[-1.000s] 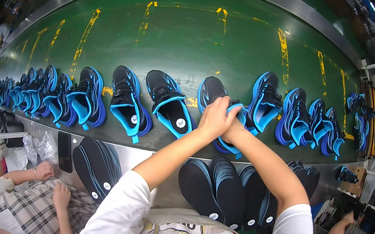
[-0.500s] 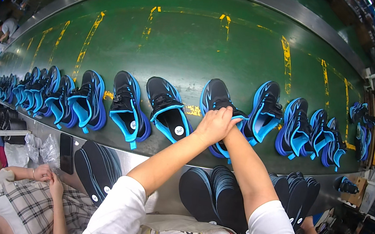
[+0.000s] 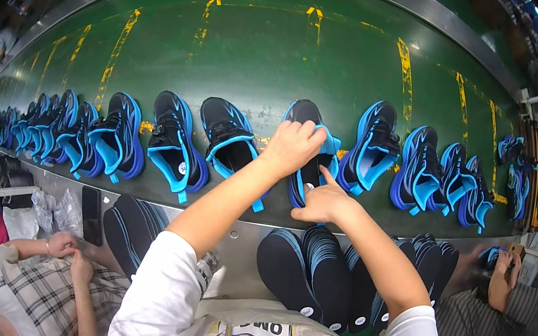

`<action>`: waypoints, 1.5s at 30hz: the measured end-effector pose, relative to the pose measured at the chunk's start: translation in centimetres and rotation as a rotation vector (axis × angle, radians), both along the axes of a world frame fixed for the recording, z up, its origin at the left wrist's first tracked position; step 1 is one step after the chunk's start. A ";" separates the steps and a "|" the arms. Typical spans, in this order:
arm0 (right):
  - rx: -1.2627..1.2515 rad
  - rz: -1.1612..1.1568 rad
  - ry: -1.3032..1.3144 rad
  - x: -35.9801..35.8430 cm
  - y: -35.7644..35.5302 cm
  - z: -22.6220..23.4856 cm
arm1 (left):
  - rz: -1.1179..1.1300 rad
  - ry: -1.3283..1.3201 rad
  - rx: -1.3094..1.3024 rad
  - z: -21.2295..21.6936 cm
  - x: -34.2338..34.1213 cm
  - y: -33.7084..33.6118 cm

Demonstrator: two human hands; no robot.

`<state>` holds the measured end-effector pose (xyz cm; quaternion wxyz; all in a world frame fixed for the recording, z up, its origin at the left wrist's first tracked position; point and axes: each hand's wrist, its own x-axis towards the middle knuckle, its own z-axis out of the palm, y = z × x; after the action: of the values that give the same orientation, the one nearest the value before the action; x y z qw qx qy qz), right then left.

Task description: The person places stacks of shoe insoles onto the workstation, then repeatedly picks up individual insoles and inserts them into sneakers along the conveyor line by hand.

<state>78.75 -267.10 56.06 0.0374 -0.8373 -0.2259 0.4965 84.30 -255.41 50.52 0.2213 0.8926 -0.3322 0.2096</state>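
Observation:
A black and blue sneaker lies in front of me on the green conveyor belt, its toe pointing away. My left hand is closed on the shoe's tongue at the top of the opening and pulls it up. My right hand is at the heel end, index finger stretched into the shoe and thumb apart near the heel. Inside the opening a dark insole shows in part; my right hand covers the heel. Another sneaker lies to its left, and one more to its right.
Stacks of black insoles lie on the metal ledge before me, with another stack to the left. A dark phone-like slab and clear plastic bags are farther left. Co-workers sit at both sides. Sneakers line the belt both ways.
My hands were together over the shoe's opening; now they are apart, the left holding the tongue and the right down at the heel. The belt's shoes appear slightly farther left and up.

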 end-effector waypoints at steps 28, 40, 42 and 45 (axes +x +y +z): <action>0.255 -0.338 -0.426 -12.3 -5.0 0.1 | -0.194 -0.020 -0.083 2.2 -8.3 2.9; 0.603 -0.639 -0.565 -8.5 -3.2 -1.0 | 0.320 0.035 0.045 -0.6 -3.4 -0.4; 0.615 -0.647 -0.597 -8.1 -2.7 -1.2 | 0.361 0.326 -0.163 -0.2 -2.9 -0.5; 0.591 -0.688 -0.610 -7.8 -2.5 -1.1 | 0.402 0.560 -0.284 0.9 -1.4 0.0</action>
<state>70.93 -269.57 54.95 0.3643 -0.9227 -0.0696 0.1055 82.87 -255.38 51.42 0.3797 0.9231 -0.0446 0.0407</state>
